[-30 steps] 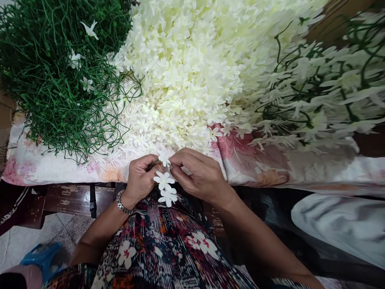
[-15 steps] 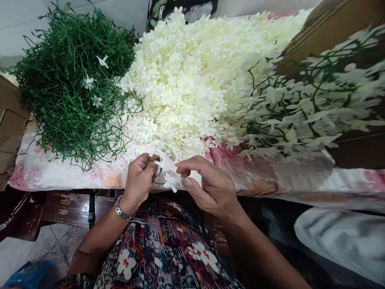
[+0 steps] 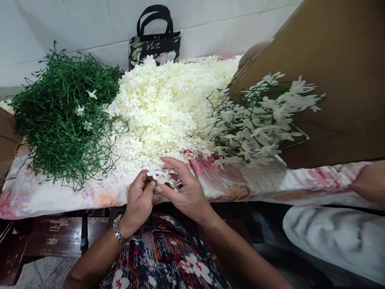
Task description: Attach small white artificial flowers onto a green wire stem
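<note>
Head view: both hands meet at the near edge of the table, just in front of the person's lap. The left hand [image 3: 138,200] is curled, its thumb and fingers pinched around a small sprig [image 3: 159,175] of white flowers — a watch [image 3: 118,229] sits on that wrist. The right hand [image 3: 183,189] is half open, fingers spread and bent, its thumb and forefinger closing on the same sprig from the other side. The sprig sits between the two hands, touching the near fringe of the heap of loose white flowers [image 3: 168,104]. Left of the heap lies a pile of green stems [image 3: 63,116]; right of it, finished sprays [image 3: 258,116] lean against a cardboard box [image 3: 339,76]. A floral cloth [image 3: 45,196] covers the table. A black bag [image 3: 155,42] stands against the tiled wall. Another person's arm [image 3: 369,182] shows at the right edge.
</note>
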Demonstrator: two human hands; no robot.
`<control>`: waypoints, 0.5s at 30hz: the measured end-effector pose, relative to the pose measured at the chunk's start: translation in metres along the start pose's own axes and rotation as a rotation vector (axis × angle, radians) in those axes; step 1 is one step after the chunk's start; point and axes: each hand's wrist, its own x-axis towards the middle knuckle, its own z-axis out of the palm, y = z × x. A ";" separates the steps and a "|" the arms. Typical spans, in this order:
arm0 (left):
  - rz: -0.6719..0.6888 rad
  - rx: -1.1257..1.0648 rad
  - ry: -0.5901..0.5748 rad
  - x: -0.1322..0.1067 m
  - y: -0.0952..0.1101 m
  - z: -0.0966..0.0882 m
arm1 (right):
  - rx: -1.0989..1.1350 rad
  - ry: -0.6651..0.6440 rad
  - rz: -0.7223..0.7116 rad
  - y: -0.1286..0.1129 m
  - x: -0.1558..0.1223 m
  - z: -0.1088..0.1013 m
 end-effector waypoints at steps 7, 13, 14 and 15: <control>0.007 0.282 -0.218 0.002 0.005 -0.001 | -0.019 -0.027 -0.308 -0.001 0.007 -0.008; 0.140 0.210 -0.219 0.004 0.015 -0.016 | -0.216 0.191 -0.422 -0.009 0.030 -0.061; 0.167 0.214 -0.175 0.004 0.015 -0.019 | -0.333 0.310 -0.441 -0.011 0.038 -0.077; 0.174 0.238 -0.146 0.003 0.014 -0.022 | -0.493 0.472 -0.458 -0.012 0.047 -0.095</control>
